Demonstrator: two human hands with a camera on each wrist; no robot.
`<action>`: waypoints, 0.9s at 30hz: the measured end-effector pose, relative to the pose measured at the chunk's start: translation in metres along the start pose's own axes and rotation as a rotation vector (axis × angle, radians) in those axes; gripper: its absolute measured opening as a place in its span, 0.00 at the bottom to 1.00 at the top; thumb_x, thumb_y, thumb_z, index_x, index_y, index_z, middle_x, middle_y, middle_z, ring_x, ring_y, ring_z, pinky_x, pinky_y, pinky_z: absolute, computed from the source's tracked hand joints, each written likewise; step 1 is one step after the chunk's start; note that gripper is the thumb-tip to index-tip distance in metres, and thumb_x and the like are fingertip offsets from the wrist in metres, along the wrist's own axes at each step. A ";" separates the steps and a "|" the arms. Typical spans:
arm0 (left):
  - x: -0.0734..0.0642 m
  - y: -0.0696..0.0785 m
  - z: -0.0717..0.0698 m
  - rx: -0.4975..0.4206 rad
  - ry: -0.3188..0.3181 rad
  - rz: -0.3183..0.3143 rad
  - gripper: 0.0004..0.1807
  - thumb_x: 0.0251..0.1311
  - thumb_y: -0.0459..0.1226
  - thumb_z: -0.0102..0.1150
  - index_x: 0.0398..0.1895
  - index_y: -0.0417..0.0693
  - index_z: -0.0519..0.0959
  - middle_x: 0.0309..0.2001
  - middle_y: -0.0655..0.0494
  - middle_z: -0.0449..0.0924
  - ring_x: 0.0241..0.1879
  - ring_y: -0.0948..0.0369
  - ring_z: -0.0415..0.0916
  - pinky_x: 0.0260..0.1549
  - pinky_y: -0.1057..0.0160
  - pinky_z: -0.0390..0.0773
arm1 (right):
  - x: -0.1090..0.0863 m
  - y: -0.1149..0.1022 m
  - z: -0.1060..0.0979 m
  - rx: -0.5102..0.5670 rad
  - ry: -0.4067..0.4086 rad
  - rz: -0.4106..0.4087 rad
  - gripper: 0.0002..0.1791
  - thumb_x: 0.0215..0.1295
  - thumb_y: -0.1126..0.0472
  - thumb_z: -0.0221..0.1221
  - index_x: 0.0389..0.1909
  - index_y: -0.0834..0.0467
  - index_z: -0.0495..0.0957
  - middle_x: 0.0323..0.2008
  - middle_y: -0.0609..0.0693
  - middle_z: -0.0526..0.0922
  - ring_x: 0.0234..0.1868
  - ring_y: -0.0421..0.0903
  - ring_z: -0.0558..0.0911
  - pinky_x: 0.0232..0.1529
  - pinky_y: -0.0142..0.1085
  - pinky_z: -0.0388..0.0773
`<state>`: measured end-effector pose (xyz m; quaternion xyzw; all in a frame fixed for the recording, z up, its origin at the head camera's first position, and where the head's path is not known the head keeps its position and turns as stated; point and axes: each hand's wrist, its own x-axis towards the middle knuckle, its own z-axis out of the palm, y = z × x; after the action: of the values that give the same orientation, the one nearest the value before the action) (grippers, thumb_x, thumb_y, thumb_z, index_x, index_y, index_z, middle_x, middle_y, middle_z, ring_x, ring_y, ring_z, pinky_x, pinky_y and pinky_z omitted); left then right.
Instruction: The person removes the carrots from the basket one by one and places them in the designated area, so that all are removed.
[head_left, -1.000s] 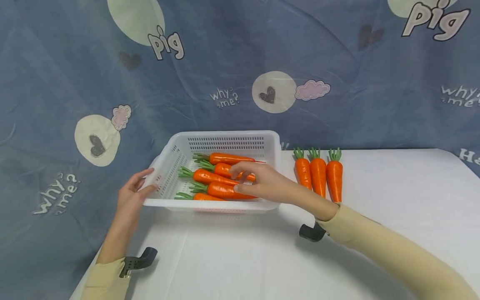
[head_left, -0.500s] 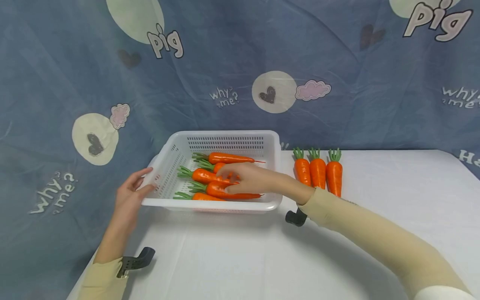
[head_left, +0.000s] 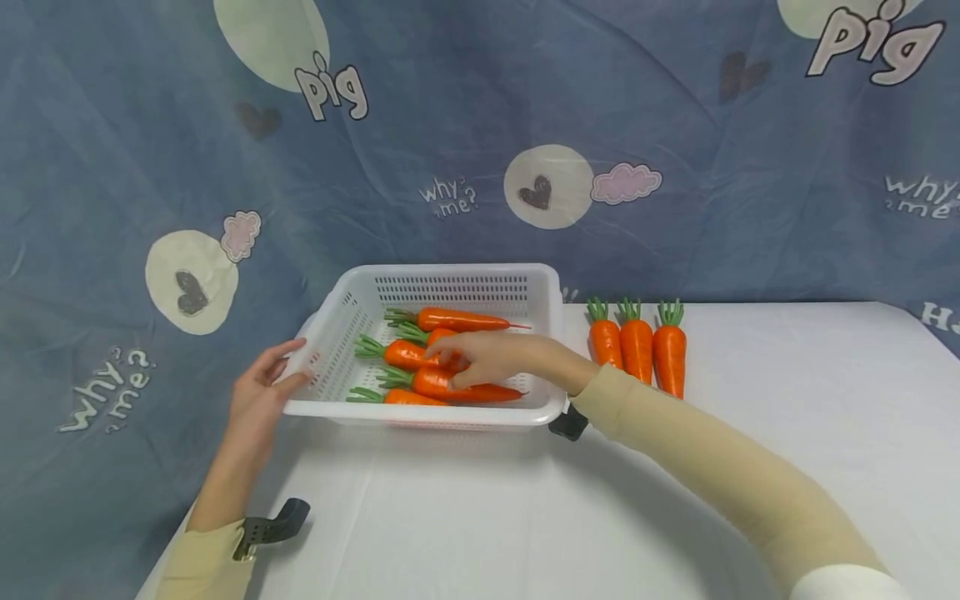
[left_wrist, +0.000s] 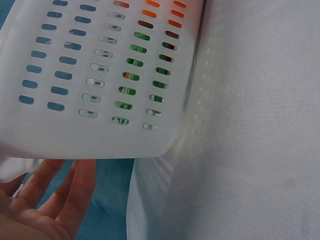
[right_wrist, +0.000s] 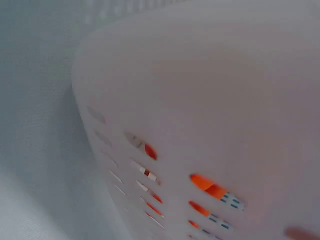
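A white plastic basket (head_left: 457,411) with slotted walls holds several orange carrots with green stem stubs, lying crosswise. My left hand (head_left: 255,392) grips its left rim; in the left wrist view, that hand's fingers (left_wrist: 75,195) show under the rim. Inside the basket, my right hand (head_left: 491,360) has thumb and fingers curled about one middle carrot (head_left: 401,354), partly hiding it. Close by lie another carrot (head_left: 438,383) on the near side, a carrot (head_left: 461,319) along the back and a front carrot (head_left: 408,398). The right wrist view shows mostly the basket's outer wall (right_wrist: 200,100).
Three carrots (head_left: 637,342) lie side by side on the white tabletop (head_left: 787,375), right of the basket. A blue printed cloth (head_left: 450,125) hangs behind and to the left. Dark wrist mounts (head_left: 277,521) sit on both sleeves.
My right hand has moved left and slightly down into the basket, from above the carrots to the middle one. The left hand stays on the rim; the basket has hardly moved.
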<state>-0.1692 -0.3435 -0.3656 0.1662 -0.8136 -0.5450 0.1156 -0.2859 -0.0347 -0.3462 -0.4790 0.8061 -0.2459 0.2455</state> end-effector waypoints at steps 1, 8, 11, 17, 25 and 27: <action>0.000 0.000 0.000 0.000 -0.001 0.001 0.29 0.65 0.34 0.57 0.70 0.56 0.69 0.58 0.56 0.75 0.53 0.62 0.70 0.44 0.63 0.70 | 0.001 0.000 0.000 -0.003 -0.007 0.008 0.29 0.68 0.59 0.61 0.69 0.52 0.66 0.60 0.50 0.74 0.56 0.45 0.74 0.58 0.33 0.68; -0.001 -0.001 -0.001 -0.001 0.002 0.012 0.28 0.66 0.34 0.56 0.70 0.56 0.69 0.57 0.57 0.75 0.52 0.62 0.70 0.43 0.64 0.69 | 0.004 -0.002 0.002 -0.014 0.002 0.043 0.29 0.67 0.61 0.62 0.69 0.50 0.68 0.58 0.48 0.75 0.57 0.44 0.73 0.59 0.34 0.67; -0.001 0.000 -0.002 -0.002 -0.005 0.014 0.28 0.66 0.34 0.56 0.70 0.56 0.69 0.57 0.58 0.75 0.52 0.62 0.70 0.42 0.66 0.70 | 0.005 -0.003 0.003 -0.043 0.015 0.076 0.30 0.66 0.60 0.64 0.68 0.48 0.69 0.57 0.46 0.75 0.56 0.44 0.72 0.59 0.35 0.67; -0.001 0.001 -0.002 -0.006 -0.006 0.012 0.29 0.65 0.34 0.57 0.70 0.56 0.69 0.56 0.58 0.75 0.52 0.62 0.70 0.43 0.65 0.70 | 0.007 -0.001 0.008 -0.125 0.022 0.098 0.35 0.62 0.57 0.67 0.70 0.44 0.68 0.60 0.44 0.74 0.58 0.42 0.71 0.63 0.38 0.64; 0.000 0.000 -0.001 -0.012 -0.007 0.011 0.29 0.65 0.34 0.57 0.70 0.55 0.69 0.56 0.57 0.75 0.52 0.62 0.70 0.42 0.66 0.71 | 0.005 -0.002 0.012 -0.215 0.025 0.061 0.38 0.61 0.56 0.68 0.72 0.42 0.66 0.66 0.45 0.70 0.62 0.44 0.69 0.66 0.41 0.60; 0.000 -0.001 0.000 -0.015 -0.006 0.009 0.29 0.65 0.34 0.57 0.70 0.55 0.69 0.56 0.57 0.75 0.52 0.62 0.70 0.41 0.67 0.71 | 0.004 -0.001 0.012 -0.208 0.023 0.065 0.38 0.61 0.56 0.68 0.72 0.41 0.65 0.66 0.43 0.69 0.62 0.44 0.69 0.66 0.41 0.61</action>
<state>-0.1690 -0.3440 -0.3661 0.1602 -0.8107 -0.5509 0.1168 -0.2796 -0.0405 -0.3555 -0.4727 0.8451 -0.1584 0.1933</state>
